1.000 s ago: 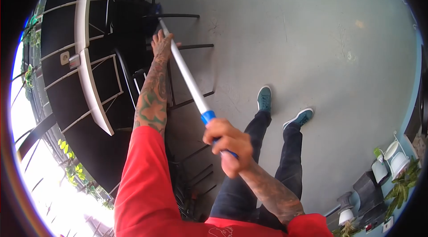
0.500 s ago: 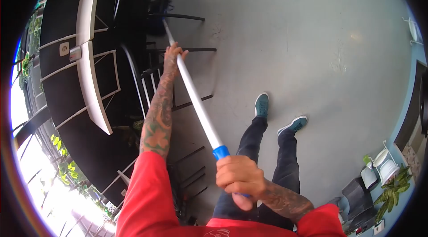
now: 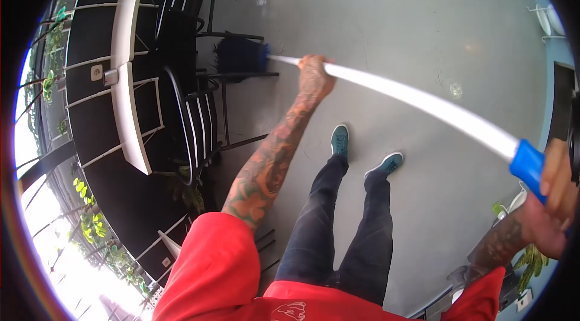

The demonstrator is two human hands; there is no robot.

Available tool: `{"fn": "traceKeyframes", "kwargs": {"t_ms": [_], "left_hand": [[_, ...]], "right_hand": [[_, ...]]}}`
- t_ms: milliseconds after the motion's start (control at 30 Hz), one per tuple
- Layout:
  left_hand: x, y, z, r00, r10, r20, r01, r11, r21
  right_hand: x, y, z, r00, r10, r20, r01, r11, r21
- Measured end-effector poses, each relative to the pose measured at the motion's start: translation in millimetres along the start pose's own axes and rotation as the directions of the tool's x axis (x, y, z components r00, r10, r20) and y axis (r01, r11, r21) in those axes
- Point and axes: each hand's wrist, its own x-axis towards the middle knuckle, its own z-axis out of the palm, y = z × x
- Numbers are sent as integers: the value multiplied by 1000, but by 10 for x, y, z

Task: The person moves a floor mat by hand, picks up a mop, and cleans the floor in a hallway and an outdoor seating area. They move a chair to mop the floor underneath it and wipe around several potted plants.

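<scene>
A long white pole [image 3: 417,100] with a blue grip [image 3: 527,164] runs across the view. At its far end a dark blue broom head [image 3: 241,55] rests on the floor among the legs of a black chair. My left hand [image 3: 316,76] is closed round the pole not far from the broom head. At the right edge of the view, my right hand [image 3: 553,200] is wrapped round the blue grip.
Black chairs [image 3: 202,112] stand at the left beside a white folding tabletop [image 3: 130,109] on a black wall. Grey floor [image 3: 386,31] stretches ahead of my shoes [image 3: 340,140]. Plants [image 3: 533,266] and white plates [image 3: 547,19] are at the right.
My right hand has swung far to the right with the grip, and my left hand has moved right. The pole lies flatter across the view, and the broom head now shows between the chair legs.
</scene>
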Motion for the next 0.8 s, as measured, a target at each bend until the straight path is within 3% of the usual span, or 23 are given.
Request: {"fn": "traceKeyframes", "kwargs": {"t_ms": [67, 100, 233, 267, 300, 333, 400, 433, 467, 500, 533, 567, 600, 667, 733, 800], "left_hand": [[-19, 359, 181, 997, 32, -74, -33, 999, -12], [-19, 608, 172, 1000, -24, 8, 24, 1000, 2], [-186, 1288, 464, 995, -18, 97, 18, 1000, 2], [-250, 1494, 511, 994, -16, 112, 17, 1000, -6], [-300, 1687, 539, 963, -94, 254, 112, 992, -60], [-389, 1901, 594, 961, -94, 259, 121, 989, -88], [-569, 2187, 907, 965, -42, 260, 29, 998, 53], [-632, 2410, 873, 965, -27, 262, 25, 1000, 11], [-714, 2630, 826, 964, -9, 264, 18, 999, -32], [-745, 2735, 831, 906, 37, 422, 29, 988, -150], [-825, 2855, 829, 928, 55, 370, -11, 993, -120], [-885, 2917, 810, 883, 62, 465, 29, 982, -186], [-902, 2986, 724, 829, 75, 554, 76, 967, -244], [-1044, 3119, 684, 846, 105, 523, 85, 941, -327], [-1105, 3149, 653, 859, 136, 493, 92, 907, -412], [-1184, 3130, 566, 887, 134, 442, 183, 776, -603]], "right_hand": [[-50, -382, -219, 999, 16, 48, -11, 995, -103], [-99, -548, -291, 995, 42, 86, -23, 978, -207], [-402, -1138, -393, 1000, 13, -20, -17, 982, -187], [-505, -1272, -403, 998, 13, -58, -23, 984, -177], [-602, -1397, -422, 996, 14, -94, -29, 986, -163], [-728, -1547, -527, 996, 19, -85, -32, 988, -154], [-978, -1876, -782, 997, -23, 77, 15, 994, 111], [-1049, -1805, -501, 979, -132, -158, 145, 987, 75], [-1118, -1956, -494, 982, -126, -143, 138, 987, 77], [-1183, -2118, -490, 966, -151, -211, 152, 988, -11], [-1192, -2228, -451, 944, -181, -277, 159, 982, -102], [-1183, -2337, -394, 946, -178, -272, 154, 982, -105], [-1121, -2402, -288, 965, -151, -215, 97, 965, -244], [-1072, -2538, -136, 990, -75, -119, 5, 863, -506], [-1148, -2677, -21, 985, -111, -134, 31, 870, -492], [-1160, -2684, 206, 995, -72, -75, 36, 913, -407]]}}
